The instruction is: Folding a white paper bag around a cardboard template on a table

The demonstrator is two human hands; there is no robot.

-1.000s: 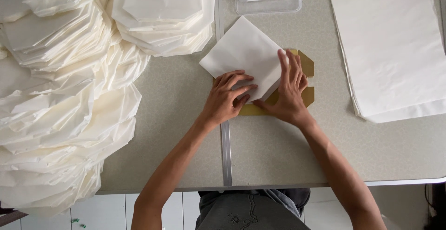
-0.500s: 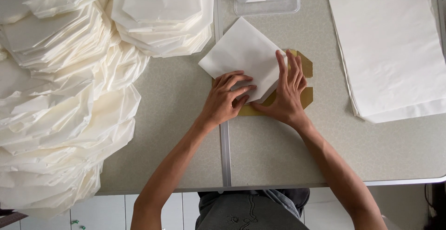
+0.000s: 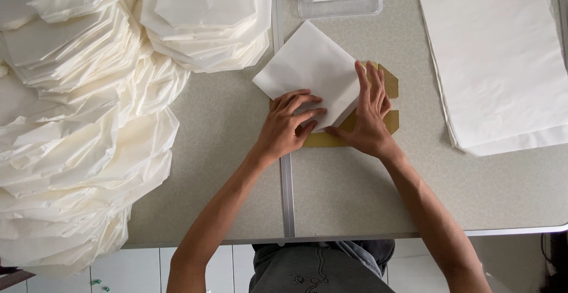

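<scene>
White folded paper sheet (image 3: 307, 71) is lying on a tan cardboard template (image 3: 387, 100) mid-table, beside folded paper stacks (image 3: 89, 121). Left hand (image 3: 287, 124) is pressing curled fingers onto it; right hand (image 3: 370, 112) is resting flat, fingers together, along its right edge.

Bare counter (image 3: 355, 192) open below the fingers (image 3: 370, 83), heaps of folded white paper (image 3: 77, 127) blocking the far left, clear plastic tub (image 3: 340, 0) just above, flat paper stack (image 3: 497, 62) crowding the right
</scene>
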